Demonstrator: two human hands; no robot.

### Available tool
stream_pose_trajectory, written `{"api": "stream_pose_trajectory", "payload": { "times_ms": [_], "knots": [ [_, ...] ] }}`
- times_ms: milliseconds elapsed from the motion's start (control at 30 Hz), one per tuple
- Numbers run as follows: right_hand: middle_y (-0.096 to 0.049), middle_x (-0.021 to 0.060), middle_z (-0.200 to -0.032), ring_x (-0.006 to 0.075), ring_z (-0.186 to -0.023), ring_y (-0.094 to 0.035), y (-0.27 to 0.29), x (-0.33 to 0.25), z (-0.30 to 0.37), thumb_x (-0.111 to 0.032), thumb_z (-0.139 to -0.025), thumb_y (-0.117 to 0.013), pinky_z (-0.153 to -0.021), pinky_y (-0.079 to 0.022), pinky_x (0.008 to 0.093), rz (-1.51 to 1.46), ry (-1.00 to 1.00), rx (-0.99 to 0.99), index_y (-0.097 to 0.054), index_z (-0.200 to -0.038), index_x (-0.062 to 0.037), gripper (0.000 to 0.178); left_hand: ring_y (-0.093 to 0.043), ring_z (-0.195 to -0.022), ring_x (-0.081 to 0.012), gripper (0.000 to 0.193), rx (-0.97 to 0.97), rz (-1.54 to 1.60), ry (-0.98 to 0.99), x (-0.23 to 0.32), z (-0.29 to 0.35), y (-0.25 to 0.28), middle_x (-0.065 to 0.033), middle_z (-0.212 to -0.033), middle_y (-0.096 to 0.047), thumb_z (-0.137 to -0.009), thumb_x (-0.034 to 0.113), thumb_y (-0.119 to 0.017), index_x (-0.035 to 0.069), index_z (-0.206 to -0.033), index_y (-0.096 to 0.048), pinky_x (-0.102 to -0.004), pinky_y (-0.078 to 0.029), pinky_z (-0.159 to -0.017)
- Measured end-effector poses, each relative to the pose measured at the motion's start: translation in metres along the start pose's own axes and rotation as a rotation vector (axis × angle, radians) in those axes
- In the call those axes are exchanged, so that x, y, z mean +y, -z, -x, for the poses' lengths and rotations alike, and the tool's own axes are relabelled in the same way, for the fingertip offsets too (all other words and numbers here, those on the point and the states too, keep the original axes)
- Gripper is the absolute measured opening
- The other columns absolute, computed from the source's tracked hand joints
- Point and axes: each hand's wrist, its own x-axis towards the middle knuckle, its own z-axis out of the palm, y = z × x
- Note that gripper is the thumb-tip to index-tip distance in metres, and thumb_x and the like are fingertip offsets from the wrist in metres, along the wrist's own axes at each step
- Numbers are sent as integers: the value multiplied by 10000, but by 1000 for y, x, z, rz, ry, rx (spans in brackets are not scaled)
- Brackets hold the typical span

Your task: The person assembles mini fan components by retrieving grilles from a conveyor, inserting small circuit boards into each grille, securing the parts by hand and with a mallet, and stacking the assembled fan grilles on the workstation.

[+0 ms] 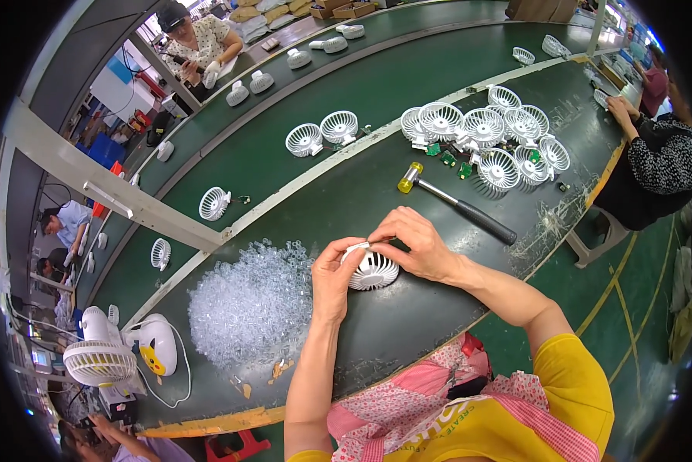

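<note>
Both my hands meet over a white slatted fan housing (374, 272) on the dark green bench. My left hand (334, 273) grips the housing's left side, thumb and fingers closed at its upper edge. With my right hand (415, 245) I pinch at the same top edge; a small dark bit shows between the fingertips, too small to name. A heap of small clear plastic pieces (246, 300) lies just left of my left hand. Beyond my right hand rests a hammer (461, 204) with a yellow head and black grip.
Several white fan housings (483, 127) with green circuit boards (465, 170) are piled at the back right. A conveyor belt (261, 169) carries more housings past a pale rail. A white desk fan (100, 362) stands at the left. Co-workers sit across the belt and at the right.
</note>
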Motion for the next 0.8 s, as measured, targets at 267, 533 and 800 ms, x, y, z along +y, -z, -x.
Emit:
{"api": "stream_pose_trajectory", "payload": {
  "times_ms": [267,533,800],
  "knots": [
    [-636,81,-838,261,-755,-600,5,-8,1,-41,-780,-758,-688,-453,364,77,7,-36,-641,-891,-42,162,-649,-888,-92,175,36,212,103,-4,1,6,-50,-1001,-701,-940,118,-674,13,-1080,-678,-237,-519,-805],
    [-626,68,-854,255,-787,-600,2,-7,1,-44,-816,-717,-693,-437,370,66,-17,-12,-598,-881,-44,136,-642,-884,-83,181,43,201,118,-6,1,0,-45,-1003,-697,-949,141,-671,16,-1079,-671,-242,-520,-807],
    [-624,67,-854,247,-800,-596,7,-3,5,-57,-837,-713,-745,-444,353,-52,-182,-58,-607,-981,-39,180,-642,-903,-88,195,30,140,103,-7,1,-3,-50,-1026,-700,-960,141,-656,6,-1099,-673,-245,-519,-828]
  ]
}}
